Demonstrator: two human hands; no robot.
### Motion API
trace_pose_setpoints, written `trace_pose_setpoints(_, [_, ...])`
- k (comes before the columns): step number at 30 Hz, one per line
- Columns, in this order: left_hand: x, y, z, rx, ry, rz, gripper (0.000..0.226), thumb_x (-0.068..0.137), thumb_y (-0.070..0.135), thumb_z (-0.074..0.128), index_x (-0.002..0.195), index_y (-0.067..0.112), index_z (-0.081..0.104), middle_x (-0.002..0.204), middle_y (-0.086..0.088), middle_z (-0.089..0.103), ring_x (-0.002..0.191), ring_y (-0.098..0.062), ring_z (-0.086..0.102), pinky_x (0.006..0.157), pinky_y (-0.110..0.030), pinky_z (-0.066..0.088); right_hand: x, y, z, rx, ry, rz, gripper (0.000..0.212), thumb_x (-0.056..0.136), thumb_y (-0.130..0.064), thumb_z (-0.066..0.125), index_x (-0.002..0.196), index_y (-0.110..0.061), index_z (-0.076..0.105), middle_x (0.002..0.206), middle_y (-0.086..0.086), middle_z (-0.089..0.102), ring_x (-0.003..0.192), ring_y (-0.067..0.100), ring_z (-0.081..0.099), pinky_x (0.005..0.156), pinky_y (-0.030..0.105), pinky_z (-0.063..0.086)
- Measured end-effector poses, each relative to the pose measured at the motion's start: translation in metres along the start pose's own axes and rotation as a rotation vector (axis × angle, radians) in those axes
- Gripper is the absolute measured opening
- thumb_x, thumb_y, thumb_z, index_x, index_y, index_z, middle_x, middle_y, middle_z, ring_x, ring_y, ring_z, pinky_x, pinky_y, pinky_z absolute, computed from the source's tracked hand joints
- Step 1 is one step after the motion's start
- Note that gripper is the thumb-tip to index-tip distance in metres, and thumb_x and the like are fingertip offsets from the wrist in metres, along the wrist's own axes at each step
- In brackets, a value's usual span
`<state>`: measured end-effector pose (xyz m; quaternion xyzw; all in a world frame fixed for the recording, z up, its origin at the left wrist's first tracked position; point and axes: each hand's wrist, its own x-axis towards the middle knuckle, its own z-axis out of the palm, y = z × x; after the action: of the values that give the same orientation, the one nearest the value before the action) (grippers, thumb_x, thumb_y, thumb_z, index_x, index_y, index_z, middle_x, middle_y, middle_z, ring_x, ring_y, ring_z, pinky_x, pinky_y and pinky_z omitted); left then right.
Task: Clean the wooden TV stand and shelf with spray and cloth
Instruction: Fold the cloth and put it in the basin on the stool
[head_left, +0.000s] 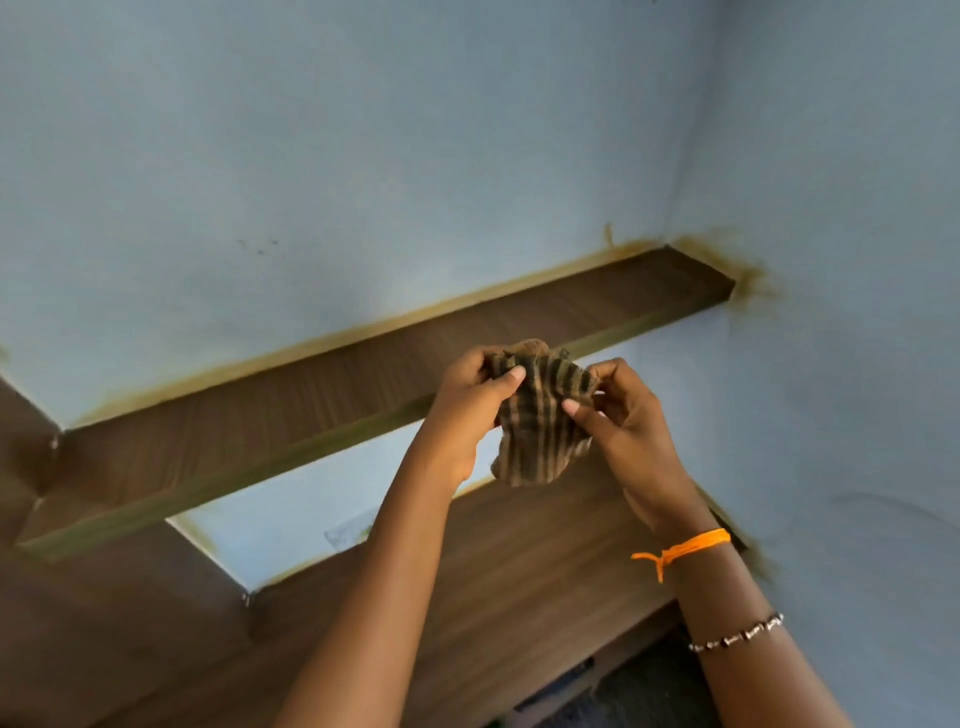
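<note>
Wooden shelf (322, 379) behind; striped cloth (540, 431) (bunched) between both hands

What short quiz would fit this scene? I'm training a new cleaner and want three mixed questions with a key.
1. True or false: the cloth lies flat on the shelf.
2. Which hands grip the cloth? A) left hand only B) right hand only C) both
3. Fill in: the band on the right wrist is ____.

Key: 1 false, it is held bunched in front of the shelf; 2 C; 3 orange.
</note>
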<state>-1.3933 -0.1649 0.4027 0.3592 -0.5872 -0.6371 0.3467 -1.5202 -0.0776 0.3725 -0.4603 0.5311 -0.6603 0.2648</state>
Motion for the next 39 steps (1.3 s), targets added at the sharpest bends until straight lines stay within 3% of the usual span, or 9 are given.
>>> trace_pose_setpoints(5, [-0.018, -0.014, 0.007, 0.407, -0.302, 0.133, 0.062, 0.078, 0.023, 0.074, 0.129, 0.038, 0.043, 0.128, 0.019, 0.049, 0.11, 0.016, 0.041, 0.08, -0.006, 0.036, -0.024, -0.009, -0.029, -0.281, -0.08, -0.055, 0.024, 0.083, 0.009, 0.057, 0.086, -0.013, 0.048, 0.072, -0.005, 0.053, 0.069, 0.004, 0.051, 0.068, 0.019, 0.041])
trace_pose_setpoints(10, [-0.05, -0.042, 0.036, 0.454, -0.563, -0.001, 0.036, 0.072, 0.017, 0.078, 0.102, 0.03, 0.063, 0.1, 0.016, 0.065, 0.087, 0.015, 0.059, 0.071, -0.002, 0.045, -0.067, -0.029, -0.063, -0.413, -0.063, -0.034, 0.029, 0.081, 0.002, 0.064, 0.086, -0.024, 0.05, 0.063, -0.012, 0.064, 0.062, -0.003, 0.056, 0.063, 0.013, 0.045])
trace_pose_setpoints(14, [-0.086, -0.068, 0.07, 0.472, -0.667, 0.033, 0.052, 0.068, 0.023, 0.082, 0.105, 0.039, 0.05, 0.111, 0.017, 0.058, 0.1, 0.008, 0.057, 0.086, -0.017, 0.05, -0.116, -0.046, -0.099, -0.452, -0.023, 0.089, 0.034, 0.08, 0.0, 0.068, 0.089, -0.029, 0.053, 0.072, 0.006, 0.069, 0.07, 0.022, 0.064, 0.07, 0.035, 0.049])
trace_pose_setpoints(17, [-0.124, -0.085, 0.104, 0.514, -0.686, 0.151, 0.066, 0.073, 0.022, 0.078, 0.126, 0.028, 0.04, 0.138, 0.001, 0.044, 0.129, -0.013, 0.041, 0.11, -0.04, 0.035, -0.168, -0.057, -0.124, -0.402, -0.019, 0.165, 0.03, 0.079, 0.0, 0.069, 0.091, -0.024, 0.055, 0.071, -0.001, 0.069, 0.067, 0.008, 0.065, 0.065, 0.021, 0.051])
trace_pose_setpoints(19, [-0.151, -0.092, 0.123, 0.526, -0.73, 0.178, 0.06, 0.081, 0.026, 0.069, 0.133, 0.032, 0.039, 0.146, 0.008, 0.035, 0.141, -0.013, 0.024, 0.114, -0.032, 0.024, -0.2, -0.064, -0.139, -0.377, 0.06, 0.197, 0.028, 0.079, -0.003, 0.07, 0.092, -0.023, 0.056, 0.072, -0.002, 0.071, 0.066, 0.006, 0.066, 0.062, 0.019, 0.054])
trace_pose_setpoints(22, [-0.19, -0.099, 0.143, 0.445, -0.832, 0.066, 0.013, 0.088, 0.032, 0.06, 0.1, 0.03, 0.065, 0.103, 0.013, 0.069, 0.104, -0.007, 0.063, 0.084, -0.022, 0.05, -0.25, -0.069, -0.157, -0.354, 0.244, 0.234, 0.027, 0.078, -0.007, 0.072, 0.093, -0.022, 0.057, 0.074, 0.001, 0.07, 0.068, 0.01, 0.066, 0.064, 0.023, 0.054])
trace_pose_setpoints(30, [-0.286, -0.133, 0.209, 0.175, -0.942, -0.32, 0.022, 0.092, 0.029, 0.054, 0.09, 0.013, 0.069, 0.087, -0.001, 0.074, 0.087, -0.015, 0.069, 0.08, -0.027, 0.055, -0.435, -0.032, -0.192, -0.056, 0.76, 0.915, 0.07, 0.088, -0.069, 0.023, 0.131, -0.017, 0.044, 0.117, 0.012, 0.061, 0.097, 0.02, 0.061, 0.087, 0.036, 0.048])
trace_pose_setpoints(34, [-0.314, -0.146, 0.237, 0.122, -1.001, -0.469, 0.022, 0.094, 0.028, 0.051, 0.095, 0.012, 0.067, 0.084, 0.003, 0.075, 0.08, -0.009, 0.071, 0.067, -0.021, 0.056, -0.488, -0.042, -0.19, 0.232, 0.955, 0.809, 0.066, 0.084, -0.074, 0.027, 0.119, -0.025, 0.052, 0.089, -0.003, 0.069, 0.077, 0.011, 0.066, 0.068, 0.029, 0.049])
trace_pose_setpoints(39, [-0.336, -0.155, 0.271, 0.151, -1.154, -0.53, 0.025, 0.095, 0.029, 0.049, 0.098, 0.012, 0.067, 0.084, 0.001, 0.075, 0.08, -0.011, 0.071, 0.068, -0.024, 0.057, -0.525, -0.061, -0.191, 0.016, 1.007, 0.687, 0.048, 0.086, -0.053, 0.053, 0.127, -0.032, 0.041, 0.121, 0.0, 0.057, 0.096, 0.002, 0.057, 0.074, 0.019, 0.04])
